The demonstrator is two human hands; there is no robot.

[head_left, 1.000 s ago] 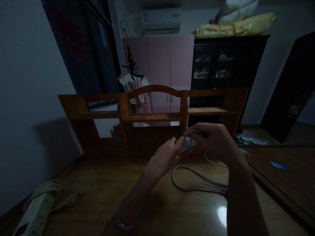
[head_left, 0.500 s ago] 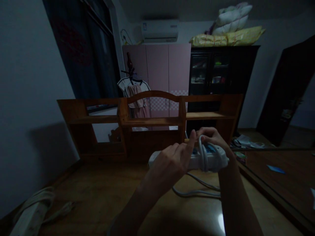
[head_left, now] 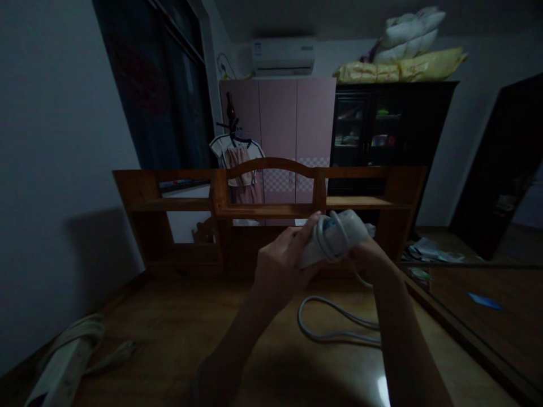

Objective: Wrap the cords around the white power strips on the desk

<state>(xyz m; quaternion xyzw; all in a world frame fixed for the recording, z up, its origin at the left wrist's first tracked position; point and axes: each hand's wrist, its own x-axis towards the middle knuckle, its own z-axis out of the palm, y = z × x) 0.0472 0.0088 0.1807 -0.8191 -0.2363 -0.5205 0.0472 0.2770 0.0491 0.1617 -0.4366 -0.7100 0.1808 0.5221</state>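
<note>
A white power strip [head_left: 313,252] is held in the air above the wooden tabletop, tilted with its right end raised. Grey cord [head_left: 326,240] loops around it near that end. My left hand [head_left: 282,257] is closed around the strip's left part, thumb along the upper side. Against the underside of the right end is my right hand [head_left: 370,257]; its fingers are mostly hidden behind the strip, and cord hangs down beside them, seemingly in its grip. A slack loop of the cord [head_left: 316,338] lies on the tabletop below.
A second white power strip [head_left: 63,367] wrapped in its cord lies at the lower left by the wall. A wooden shelf unit [head_left: 271,210] stands across the back of the tabletop [head_left: 178,322]. A raised edge [head_left: 449,322] runs along the right.
The power strip has turned from nearly level to tilted, right end up. My right hand has gone from above the strip to its underside. The view has shifted slightly left.
</note>
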